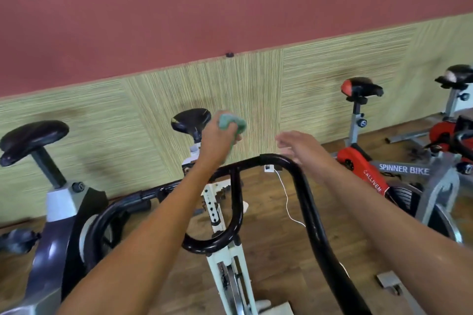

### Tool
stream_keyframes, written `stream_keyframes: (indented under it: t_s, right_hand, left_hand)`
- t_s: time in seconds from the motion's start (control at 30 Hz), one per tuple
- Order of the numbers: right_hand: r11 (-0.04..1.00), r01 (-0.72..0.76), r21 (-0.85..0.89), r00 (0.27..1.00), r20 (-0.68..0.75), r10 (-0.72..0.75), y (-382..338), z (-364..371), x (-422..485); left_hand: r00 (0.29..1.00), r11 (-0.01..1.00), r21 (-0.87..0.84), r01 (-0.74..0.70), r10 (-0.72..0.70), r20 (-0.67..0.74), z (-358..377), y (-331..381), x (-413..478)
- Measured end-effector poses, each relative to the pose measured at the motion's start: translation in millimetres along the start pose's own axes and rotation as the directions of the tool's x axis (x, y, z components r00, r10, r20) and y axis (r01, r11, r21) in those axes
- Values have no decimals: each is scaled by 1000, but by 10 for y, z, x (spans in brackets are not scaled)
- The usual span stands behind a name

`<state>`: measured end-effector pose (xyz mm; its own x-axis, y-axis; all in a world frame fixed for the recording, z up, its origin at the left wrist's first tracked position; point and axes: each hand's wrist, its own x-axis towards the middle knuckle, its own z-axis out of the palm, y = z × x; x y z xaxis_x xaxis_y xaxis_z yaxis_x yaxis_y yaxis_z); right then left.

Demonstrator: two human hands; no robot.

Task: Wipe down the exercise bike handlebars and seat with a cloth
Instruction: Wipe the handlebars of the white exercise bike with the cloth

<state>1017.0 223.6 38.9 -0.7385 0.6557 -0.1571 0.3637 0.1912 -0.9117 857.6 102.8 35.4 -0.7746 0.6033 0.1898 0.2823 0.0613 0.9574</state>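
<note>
A white exercise bike stands in front of me with glossy black handlebars (302, 199) looping from lower centre up to a bend at the top. Its black seat (190, 121) is beyond, near the wall. My left hand (217, 139) is raised above the handlebars' far bend and grips a bunched green cloth (231, 123), just right of the seat. Over the right end of that bend hovers my right hand (298, 147), blurred, with its fingers stretched out and holding nothing. Whether it touches the bar is unclear.
A grey bike with a black seat (33, 139) stands close on the left. On the right is a red and grey bike marked SPINNER BIKE (403, 169), another behind it. A white cable (288, 202) trails from a wall socket across the wooden floor. The wall is close ahead.
</note>
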Motion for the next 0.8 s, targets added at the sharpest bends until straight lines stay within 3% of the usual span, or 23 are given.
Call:
stream_keyframes:
  t_s: [0.03,0.07,0.1,0.17,0.23,0.4,0.53,0.6,0.7,0.77,0.8]
  right_hand:
    - [990,27,-141,999,-34,-32,184,-46,67]
    - [972,45,-229,997,-48,-57,335,-74,113]
    - [964,54,-260,997,-46,-68,489,-81,173]
    - [972,26,-232,1000,2,-27,692,-42,197]
    - [990,-33,-137,999,27,37,807,54,159]
    - [981,-44,191,988,-140,72,941,233,91]
    - [952,-178,247,966,-140,217,1072,287,150]
    - [946,-194,259,965,-122,231,1089,301,135]
    - [942,-173,288,970,-113,213,1087,276,119]
    - [941,-147,305,973,-128,194,1061,265,121]
    - [935,-141,327,972,-131,193,1044,268,110]
  left_hand:
    - [992,952,279,-128,115,60,21,-112,21]
    - [969,839,489,-236,166,182,58,-221,21]
    - [938,706,632,-319,140,317,104,-327,27]
    - [875,472,779,-413,-31,483,192,-514,29]
    - [863,387,827,-408,-133,488,261,-612,59]
    - [873,346,831,-435,-66,484,612,-593,119]
    - [856,311,809,-499,31,516,779,-628,135]
    - [860,379,788,-486,44,509,684,-623,150]
    - [903,577,702,-418,179,390,600,-537,101]
    - [877,610,640,-467,230,421,711,-455,76]
    - [846,577,634,-515,224,483,805,-436,71]
